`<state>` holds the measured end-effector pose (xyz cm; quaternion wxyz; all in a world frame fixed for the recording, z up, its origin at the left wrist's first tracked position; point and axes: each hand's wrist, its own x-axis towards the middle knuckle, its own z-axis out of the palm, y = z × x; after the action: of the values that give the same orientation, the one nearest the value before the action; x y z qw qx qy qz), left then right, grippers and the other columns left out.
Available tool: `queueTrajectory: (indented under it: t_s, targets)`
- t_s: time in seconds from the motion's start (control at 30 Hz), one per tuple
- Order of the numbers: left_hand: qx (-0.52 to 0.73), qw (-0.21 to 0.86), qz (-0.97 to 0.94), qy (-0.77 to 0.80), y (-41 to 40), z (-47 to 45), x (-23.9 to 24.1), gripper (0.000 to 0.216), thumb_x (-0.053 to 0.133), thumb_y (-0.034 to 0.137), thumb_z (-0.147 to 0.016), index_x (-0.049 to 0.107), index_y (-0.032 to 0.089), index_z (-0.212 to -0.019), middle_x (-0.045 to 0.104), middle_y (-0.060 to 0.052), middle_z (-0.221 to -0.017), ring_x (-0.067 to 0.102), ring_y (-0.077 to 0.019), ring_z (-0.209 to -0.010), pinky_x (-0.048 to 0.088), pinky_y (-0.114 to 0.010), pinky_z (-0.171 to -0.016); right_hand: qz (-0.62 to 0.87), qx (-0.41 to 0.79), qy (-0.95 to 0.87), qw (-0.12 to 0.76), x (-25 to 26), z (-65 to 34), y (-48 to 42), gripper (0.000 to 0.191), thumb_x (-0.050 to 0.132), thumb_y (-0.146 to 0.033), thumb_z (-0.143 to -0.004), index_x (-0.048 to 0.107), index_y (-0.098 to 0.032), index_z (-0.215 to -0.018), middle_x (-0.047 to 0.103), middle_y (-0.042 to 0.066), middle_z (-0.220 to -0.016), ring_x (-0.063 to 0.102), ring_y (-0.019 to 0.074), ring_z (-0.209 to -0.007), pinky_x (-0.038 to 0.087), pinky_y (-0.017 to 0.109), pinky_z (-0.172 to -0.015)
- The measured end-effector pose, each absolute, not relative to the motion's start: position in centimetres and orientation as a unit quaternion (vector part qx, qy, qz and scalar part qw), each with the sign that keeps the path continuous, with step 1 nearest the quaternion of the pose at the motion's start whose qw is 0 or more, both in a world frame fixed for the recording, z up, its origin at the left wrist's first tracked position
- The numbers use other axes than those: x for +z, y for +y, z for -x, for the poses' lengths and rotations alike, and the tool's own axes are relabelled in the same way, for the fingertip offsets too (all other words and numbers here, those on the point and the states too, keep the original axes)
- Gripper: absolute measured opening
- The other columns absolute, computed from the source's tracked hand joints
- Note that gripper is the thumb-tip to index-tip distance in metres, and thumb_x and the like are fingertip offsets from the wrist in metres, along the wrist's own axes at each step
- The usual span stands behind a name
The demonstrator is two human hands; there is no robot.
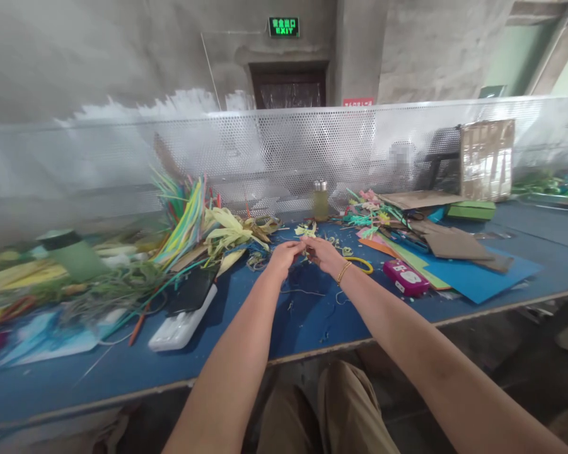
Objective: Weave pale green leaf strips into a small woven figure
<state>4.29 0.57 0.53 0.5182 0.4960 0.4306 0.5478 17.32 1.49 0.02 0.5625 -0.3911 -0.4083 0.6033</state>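
Just now my left hand (284, 255) and right hand (322, 252) meet above the middle of the blue desk (312, 321), fingertips of both pinching a small piece (304, 253) too tiny to identify; a pink box (405, 277) lies to their right

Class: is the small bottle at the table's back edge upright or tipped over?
Upright: the bottle stands on its base on the blue table, cap uppermost.

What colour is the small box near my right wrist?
Magenta with white markings on the small rectangular box, head view.
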Motion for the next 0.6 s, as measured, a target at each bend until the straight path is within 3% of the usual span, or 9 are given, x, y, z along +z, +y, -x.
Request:
queueTrajectory:
  t_s: [0.23,0.43,0.6]
  targets:
    - [0.595,0.534,-0.406,0.441,1.0,-3.3,0.8,0.031,0.086,0.034,-0.055,0.070,0.016,-0.074,0.069,-0.003,-0.074,0.053,-0.0075,-0.054,0.030,-0.018,-0.044,0.392,0.612,-0.409,0.553,-0.2,-17.6,1.5,0.027,0.077,-0.038,-0.069,0.069,-0.020,-0.088,0.070,0.001,-0.087,0.058,0.0099,-0.070,0.042,0.021,-0.056]
    - [0.538,0.559,-0.452,0.440,1.3,-4.1,-0.4,0.032,0.087,0.036,-0.055,0.070,0.015,-0.074,0.063,0.000,-0.061,0.052,-0.0079,-0.052,0.032,-0.019,-0.047,0.392,0.594,-0.432,0.553,-0.7,-17.1,1.6,0.023,0.077,-0.036,-0.066,0.070,-0.019,-0.081,0.063,-0.001,-0.067,0.053,0.0099,-0.062,0.037,0.020,-0.052]
    - [0.545,0.550,-0.416,0.477,1.3,-3.8,0.2,0.030,0.084,0.036,-0.062,0.073,0.016,-0.083,0.072,-0.006,-0.085,0.063,-0.0117,-0.066,0.037,-0.018,-0.048,0.412,0.549,-0.439,0.579,-0.7,-17.3,2.1,0.028,0.076,-0.039,-0.063,0.070,-0.018,-0.080,0.059,-0.003,-0.062,0.048,0.0090,-0.059,0.034,0.021,-0.053]
